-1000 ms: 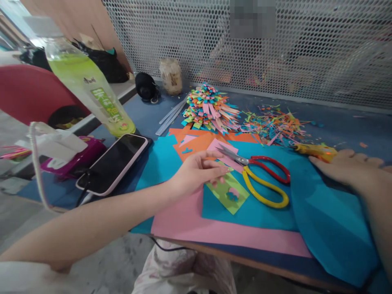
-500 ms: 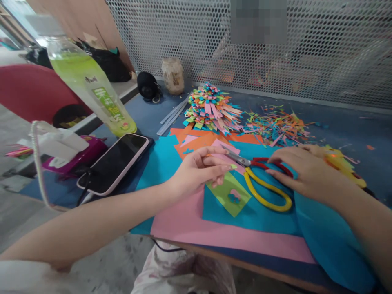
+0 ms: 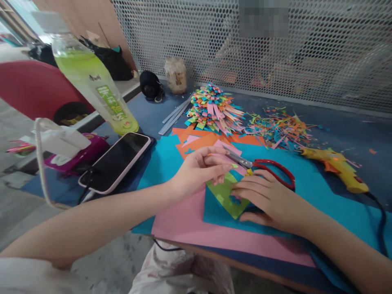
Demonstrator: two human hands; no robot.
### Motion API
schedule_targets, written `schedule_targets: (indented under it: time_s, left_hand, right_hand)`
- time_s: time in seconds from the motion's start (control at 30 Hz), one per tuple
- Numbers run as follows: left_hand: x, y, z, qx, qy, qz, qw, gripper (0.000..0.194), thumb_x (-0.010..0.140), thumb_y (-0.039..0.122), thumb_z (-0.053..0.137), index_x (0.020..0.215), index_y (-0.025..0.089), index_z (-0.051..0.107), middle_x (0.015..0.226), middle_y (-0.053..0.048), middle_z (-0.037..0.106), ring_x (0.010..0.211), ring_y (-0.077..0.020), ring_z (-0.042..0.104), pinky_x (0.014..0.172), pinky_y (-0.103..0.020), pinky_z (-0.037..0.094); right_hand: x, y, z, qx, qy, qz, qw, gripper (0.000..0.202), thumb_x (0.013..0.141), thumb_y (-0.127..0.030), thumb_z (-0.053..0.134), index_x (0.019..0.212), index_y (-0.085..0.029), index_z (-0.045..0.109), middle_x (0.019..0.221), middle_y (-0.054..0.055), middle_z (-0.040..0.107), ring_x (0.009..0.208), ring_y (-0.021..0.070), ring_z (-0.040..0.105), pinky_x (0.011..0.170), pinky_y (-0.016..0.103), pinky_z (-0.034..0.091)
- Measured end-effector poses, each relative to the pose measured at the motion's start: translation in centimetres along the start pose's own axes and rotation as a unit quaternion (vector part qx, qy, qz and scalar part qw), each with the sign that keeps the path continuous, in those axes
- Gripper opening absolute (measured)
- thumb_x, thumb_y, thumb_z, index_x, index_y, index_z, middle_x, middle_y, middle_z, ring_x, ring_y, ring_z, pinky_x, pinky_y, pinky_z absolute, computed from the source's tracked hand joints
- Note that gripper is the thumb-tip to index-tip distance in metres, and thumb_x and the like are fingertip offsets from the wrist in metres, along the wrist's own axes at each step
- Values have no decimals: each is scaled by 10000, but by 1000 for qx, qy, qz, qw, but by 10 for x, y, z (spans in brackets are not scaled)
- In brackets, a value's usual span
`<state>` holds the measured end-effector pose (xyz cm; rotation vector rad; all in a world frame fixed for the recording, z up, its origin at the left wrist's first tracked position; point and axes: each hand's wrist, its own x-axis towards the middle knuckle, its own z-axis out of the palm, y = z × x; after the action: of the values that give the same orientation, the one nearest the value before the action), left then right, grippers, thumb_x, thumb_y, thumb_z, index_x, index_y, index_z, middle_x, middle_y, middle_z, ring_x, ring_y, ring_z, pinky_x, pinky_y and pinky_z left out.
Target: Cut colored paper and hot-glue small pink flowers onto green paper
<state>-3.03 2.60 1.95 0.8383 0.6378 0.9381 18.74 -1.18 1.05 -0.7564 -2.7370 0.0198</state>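
My left hand [image 3: 203,165] pinches a tiny light-green paper piece [image 3: 234,166] between thumb and fingertips, above the colored sheets. My right hand [image 3: 266,198] reaches over a green paper rectangle [image 3: 225,192], its fingers stretched out and the thumb apart. Under its fingertips lie small blue and pink paper cutouts [image 3: 235,199], partly hidden. Scissors [image 3: 275,165] with one red and one yellow handle rest just beyond the right hand, which covers most of the yellow loop. Beneath are a blue sheet [image 3: 220,220] and a pink sheet [image 3: 180,220].
A fringed multicolored paper cone [image 3: 214,108] stands at the back beside a heap of paper scraps [image 3: 278,128]. A yellow glue gun [image 3: 337,167] lies at right, its cord trailing. At left are a phone [image 3: 118,163], a drink bottle [image 3: 98,85] and a purple power strip [image 3: 76,153].
My right hand has moved left and toward me, from beside the scissors and glue gun to the cutouts on the green paper. The left hand keeps its pinch in place.
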Motion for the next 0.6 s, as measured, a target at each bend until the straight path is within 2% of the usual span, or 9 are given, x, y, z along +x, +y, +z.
schedule_targets:
  time_s: [0.1,0.27,0.4,0.5,0.6]
  left_hand:
    - [0,-1,0,8,-1,1,1000,335,648,189,830,903,144,617,614,39,681,450,-46,563,448,-166,393]
    - [2,-5,-2,3,4,-2,1000,335,659,174,824,916,141,611,644,32,699,453,-40,566,469,-164,425]
    - [4,-7,-4,34,-8,11,999,310,688,161,801,919,138,596,650,39,695,457,-37,573,471,-152,445]
    - [3,-6,-5,84,-12,23,996,298,709,139,780,932,138,582,685,36,700,486,-39,593,490,-148,474]
    - [1,-6,-4,111,-25,37,993,298,726,118,755,951,145,561,726,30,705,511,-49,613,508,-158,505]
  right_hand:
    - [-1,2,-1,12,3,3,1000,457,953,-540,446,1093,-155,649,1086,90,737,1021,235,665,920,416,447]
    - [-1,3,6,-76,30,-36,996,251,991,-249,454,1029,-158,684,1033,53,764,963,209,685,850,396,496]
    - [-2,1,5,-68,68,-40,995,236,971,-161,453,1036,-174,680,1021,49,767,942,192,697,845,361,539]
    - [-1,-5,-5,33,112,71,991,183,948,-190,492,980,-201,672,924,36,772,868,174,722,777,294,576]
    - [4,-13,-14,169,144,223,949,137,926,-243,530,874,-236,656,782,0,754,706,147,723,622,229,577]
